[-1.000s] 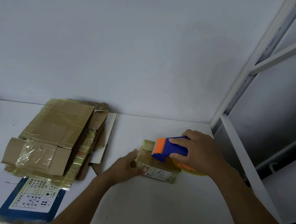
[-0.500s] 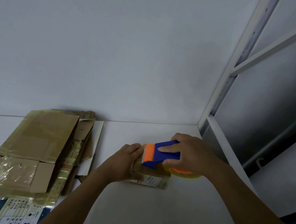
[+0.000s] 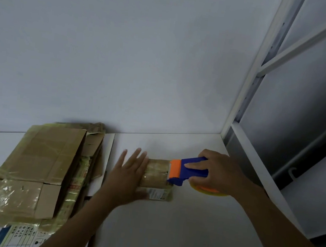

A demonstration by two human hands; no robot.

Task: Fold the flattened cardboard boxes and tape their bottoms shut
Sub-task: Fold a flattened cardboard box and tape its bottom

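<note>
A small brown cardboard box (image 3: 156, 175) stands on the white table, its top face glossy with tape and a white label on its near side. My left hand (image 3: 127, 173) lies flat with fingers spread over the box's left end. My right hand (image 3: 216, 173) grips a blue and orange tape dispenser (image 3: 185, 171). The dispenser's orange front edge sits at the box's right end, and its yellowish tape roll (image 3: 207, 190) shows under my right hand.
A stack of flattened cardboard boxes (image 3: 38, 170) with taped flaps lies at the left, over a blue and white printed carton (image 3: 19, 237). A white metal shelf frame (image 3: 255, 153) borders the table (image 3: 166, 234) on the right. A white wall stands behind.
My left hand has let go of the box's left end and now lies flat with spread fingers on top. The dispenser has slid to the box's right end. The camera view shifted upward.
</note>
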